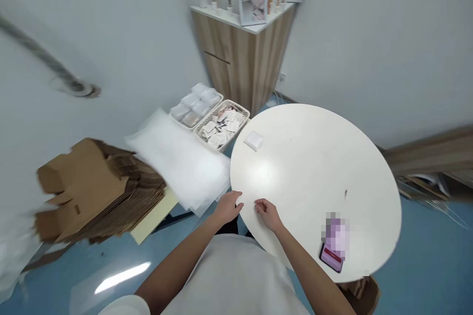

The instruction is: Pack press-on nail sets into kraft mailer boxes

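My left hand [227, 207] is at the near left edge of the round white table [314, 157]. Its thumb and forefinger stand apart, and nothing shows between them. A short way to its right, my right hand [268, 213] rests low over the tabletop with its fingers curled together. Whatever may be between those fingertips is too small to make out. Beyond both hands, a small flat white packet [254, 141] lies near the table's left rim. Neither hand touches it.
A phone [331, 257], partly pixelated, lies at the table's right front. To the left are a basket of cards and packets [221, 125], a basket of clear-wrapped packs [195, 103], white sheets [181, 157] and stacked flattened cardboard boxes [96, 192]. A wooden cabinet [236, 59] stands in the corner.
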`<state>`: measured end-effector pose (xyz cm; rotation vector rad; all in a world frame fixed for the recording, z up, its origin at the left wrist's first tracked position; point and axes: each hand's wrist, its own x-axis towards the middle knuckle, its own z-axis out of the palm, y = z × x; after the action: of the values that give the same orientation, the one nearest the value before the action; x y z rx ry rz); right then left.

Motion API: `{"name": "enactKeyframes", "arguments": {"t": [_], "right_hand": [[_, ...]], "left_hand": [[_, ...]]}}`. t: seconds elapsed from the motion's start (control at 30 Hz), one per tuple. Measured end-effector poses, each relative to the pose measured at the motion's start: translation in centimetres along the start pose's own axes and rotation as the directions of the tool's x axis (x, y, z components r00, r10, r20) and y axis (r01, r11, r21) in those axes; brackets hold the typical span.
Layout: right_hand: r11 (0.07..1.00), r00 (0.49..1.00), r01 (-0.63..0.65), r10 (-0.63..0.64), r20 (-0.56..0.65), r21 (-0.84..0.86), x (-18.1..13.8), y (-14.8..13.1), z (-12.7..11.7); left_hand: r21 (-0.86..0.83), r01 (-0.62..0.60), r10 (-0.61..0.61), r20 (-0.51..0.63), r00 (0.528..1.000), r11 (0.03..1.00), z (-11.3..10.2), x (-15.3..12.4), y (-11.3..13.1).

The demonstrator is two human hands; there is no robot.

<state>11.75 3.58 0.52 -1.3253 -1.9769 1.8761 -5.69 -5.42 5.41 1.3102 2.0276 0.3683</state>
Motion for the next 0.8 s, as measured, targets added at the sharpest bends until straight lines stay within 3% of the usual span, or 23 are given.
{"name": "enactKeyframes", "arguments": {"t": [0.1, 0.2, 0.3, 0.4, 0.5, 0.6, 0.7, 0.8], "right_hand": [[0.996, 0.991, 0.079, -0.073, 0.115, -0.049, 1.2, -1.3, 1.4], [0.978, 0.961, 0.184, -0.156, 0.229, -0.103, 2.3, -3.7, 3.5], [0.942, 0.915, 0.283, -0.210, 0.344, -0.178, 3.1, -6.8, 6.1], [0.872, 0.847, 0.415, -0.265, 0.461, -0.261, 3.8, -10.3, 9.6], [0.736, 0.758, 0.589, -0.360, 0.544, -0.333, 4.5, -14.1, 14.1], [0.553, 0.684, 0.720, -0.468, 0.559, -0.419, 5.1, -18.1, 19.6], [0.363, 0.614, 0.785, -0.560, 0.556, -0.502, 5.5, -22.0, 25.2], [0.227, 0.592, 0.771, -0.601, 0.538, -0.595, 5.5, -25.1, 29.9]], "left_hand": [[-0.039, 0.115, -0.118, -0.085, 0.989, 0.993, -0.6, -3.0, -1.5], [-0.042, 0.225, -0.229, -0.220, 0.948, 0.973, -1.8, -5.9, -3.6], [-0.053, 0.330, -0.326, -0.364, 0.873, 0.943, -3.8, -8.7, -6.0], [-0.076, 0.401, -0.378, -0.527, 0.761, 0.913, -6.4, -11.6, -8.8], [-0.088, 0.458, -0.397, -0.658, 0.640, 0.885, -9.4, -14.7, -12.2], [-0.105, 0.510, -0.420, -0.718, 0.554, 0.853, -12.5, -17.4, -16.1], [-0.113, 0.550, -0.447, -0.726, 0.523, 0.827, -14.9, -19.2, -19.8], [-0.088, 0.559, -0.447, -0.708, 0.547, 0.824, -16.3, -19.9, -22.5]]}}
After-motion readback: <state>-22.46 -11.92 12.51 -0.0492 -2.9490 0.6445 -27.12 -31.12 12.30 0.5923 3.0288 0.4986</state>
